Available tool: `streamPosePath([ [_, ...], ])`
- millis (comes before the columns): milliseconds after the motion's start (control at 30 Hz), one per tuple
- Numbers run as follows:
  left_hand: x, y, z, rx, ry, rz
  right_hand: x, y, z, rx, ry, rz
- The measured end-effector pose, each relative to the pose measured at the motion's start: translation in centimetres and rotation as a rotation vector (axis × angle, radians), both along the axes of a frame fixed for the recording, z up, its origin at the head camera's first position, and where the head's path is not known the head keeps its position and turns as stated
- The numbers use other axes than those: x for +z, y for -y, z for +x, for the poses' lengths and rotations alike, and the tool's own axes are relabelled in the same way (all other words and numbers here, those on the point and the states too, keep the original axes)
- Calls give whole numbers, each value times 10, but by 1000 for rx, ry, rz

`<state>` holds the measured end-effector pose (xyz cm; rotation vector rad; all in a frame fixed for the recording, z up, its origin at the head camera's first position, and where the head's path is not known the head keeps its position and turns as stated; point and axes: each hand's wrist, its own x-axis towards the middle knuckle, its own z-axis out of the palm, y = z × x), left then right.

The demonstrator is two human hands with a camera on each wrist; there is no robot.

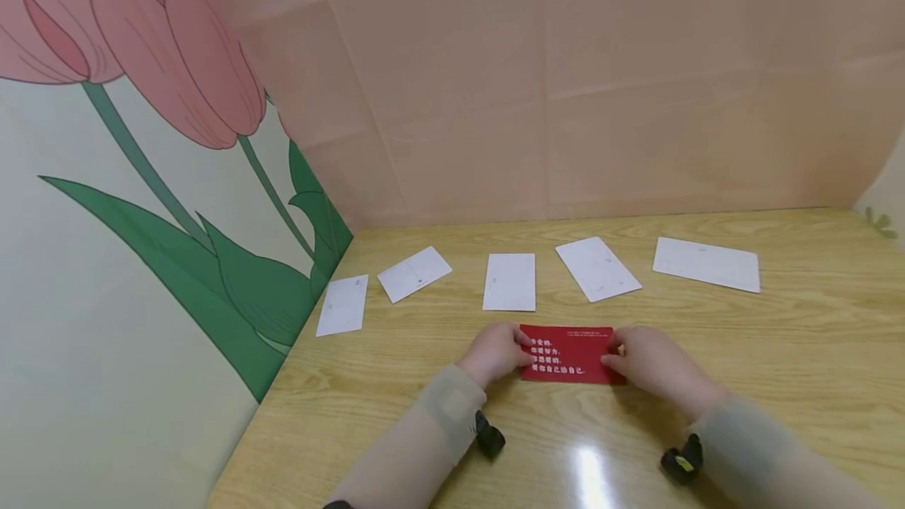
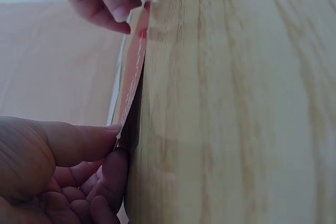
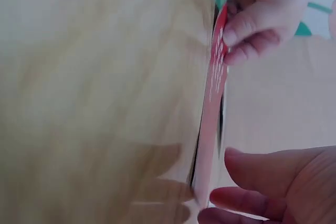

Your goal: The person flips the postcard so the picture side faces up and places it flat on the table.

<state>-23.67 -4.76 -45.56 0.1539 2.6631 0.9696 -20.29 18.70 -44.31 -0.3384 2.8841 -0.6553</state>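
Note:
A red card (image 1: 576,353) with white Chinese characters is in front of me, its printed face up. My left hand (image 1: 492,353) pinches its left end between thumb and fingers; the left wrist view shows that end tilted up off the table. At the card's right end is my right hand (image 1: 652,360). In the right wrist view its thumb (image 3: 257,170) stands apart from the card, and the other fingers lie close by the card's end. Whether those fingertips touch the card I cannot tell.
Several white cards lie in a loose row behind the red one: a far-left card (image 1: 342,305), a slanted card (image 1: 415,274), an upright card (image 1: 510,282), another slanted card (image 1: 598,269) and a right-hand card (image 1: 707,264). A pinkish backdrop (image 1: 566,85) rises behind the wooden table (image 1: 799,352).

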Motion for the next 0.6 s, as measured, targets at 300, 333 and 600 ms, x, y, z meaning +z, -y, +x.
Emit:
streamPosePath([
  [300, -2, 0, -1, -28, -22, -20, -5, 37, 24, 198, -168, 179],
  [333, -2, 1, -1, -32, -26, -22, -4, 41, 26, 217, -121, 166],
  [600, -2, 1, -1, -45, -42, -31, -3, 51, 30, 282, 58, 145],
])
